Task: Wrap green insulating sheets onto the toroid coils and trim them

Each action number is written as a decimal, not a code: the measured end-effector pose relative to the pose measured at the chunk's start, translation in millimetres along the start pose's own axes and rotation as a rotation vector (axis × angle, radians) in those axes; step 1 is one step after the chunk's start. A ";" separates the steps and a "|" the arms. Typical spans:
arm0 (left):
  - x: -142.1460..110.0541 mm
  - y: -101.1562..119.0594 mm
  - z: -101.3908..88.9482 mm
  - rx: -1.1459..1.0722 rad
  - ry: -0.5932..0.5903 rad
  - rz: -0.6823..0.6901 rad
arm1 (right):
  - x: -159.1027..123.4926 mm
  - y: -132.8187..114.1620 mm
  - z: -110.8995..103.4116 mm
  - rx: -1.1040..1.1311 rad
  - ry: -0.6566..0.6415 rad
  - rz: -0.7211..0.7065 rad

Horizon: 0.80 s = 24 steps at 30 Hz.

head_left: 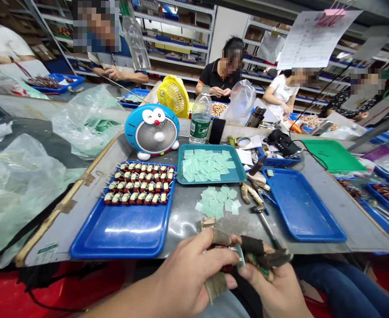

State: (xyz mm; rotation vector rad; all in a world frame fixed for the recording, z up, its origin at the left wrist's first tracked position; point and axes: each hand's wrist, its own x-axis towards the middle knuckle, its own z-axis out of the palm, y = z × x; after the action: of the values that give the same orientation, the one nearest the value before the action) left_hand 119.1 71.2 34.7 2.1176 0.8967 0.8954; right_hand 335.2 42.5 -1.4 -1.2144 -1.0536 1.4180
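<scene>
My left hand (194,269), with tape on some fingers, is closed around a small wound coil component (227,267), mostly hidden by the fingers. A pale green square sheet (240,255) stands at the coil's end, against my right thumb. My right hand (273,282) is also closed and has a dark-wrapped finger. In it lies a dark metal tool (279,258), like pliers, largely covered. Just beyond the hands is a wooden block (208,223), with loose green squares (216,202) behind it. A hammer (266,225) lies to the right.
Rows of coil components (139,183) fill the back of a blue tray (121,240) at left. A teal tray (210,180) holds more green squares. Another blue tray (310,212) is at right. A cartoon fan (152,130) and a bottle (201,117) stand behind; co-workers sit opposite.
</scene>
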 end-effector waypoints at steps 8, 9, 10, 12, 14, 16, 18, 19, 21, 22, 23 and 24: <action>1.2 -3.0 0.4 0.118 -0.017 0.055 | 3.2 6.5 -4.5 -0.146 -0.032 -0.140; 1.7 -2.4 -0.3 0.113 -0.026 0.051 | 4.3 7.0 -7.5 -0.197 -0.046 -0.189; 2.2 -1.8 -1.1 0.099 -0.036 0.044 | 5.3 7.2 -10.5 -0.241 -0.060 -0.231; 2.8 -0.7 -2.7 0.065 -0.056 0.031 | 7.0 6.8 -16.6 -0.321 -0.088 -0.300; 3.2 -0.7 -3.4 0.049 -0.070 0.028 | 8.3 5.5 -21.3 -0.404 -0.135 -0.359; 3.4 -1.7 -2.5 0.062 -0.070 0.038 | 9.1 4.1 -23.6 -0.453 -0.180 -0.388; 3.9 -3.6 -0.6 0.086 -0.052 0.060 | 9.0 3.2 -22.9 -0.428 -0.191 -0.374; 4.3 -4.6 0.5 0.098 -0.039 0.076 | 8.6 3.1 -21.6 -0.389 -0.184 -0.358; 5.3 -6.7 1.9 0.123 -0.010 0.111 | 7.3 3.2 -17.9 -0.295 -0.156 -0.320; 5.8 -7.6 2.1 0.135 0.001 0.129 | 6.7 3.2 -16.1 -0.259 -0.135 -0.308; 6.3 -8.4 1.9 0.147 0.009 0.146 | 6.2 3.2 -14.5 -0.241 -0.114 -0.303; 6.6 -9.2 1.5 0.158 0.016 0.160 | 5.9 2.9 -13.4 -0.235 -0.086 -0.304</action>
State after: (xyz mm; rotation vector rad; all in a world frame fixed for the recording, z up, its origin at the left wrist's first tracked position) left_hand 120.8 80.9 29.0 2.3485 0.8390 0.9502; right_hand 347.8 48.1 -7.0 -1.1065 -1.4314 1.1417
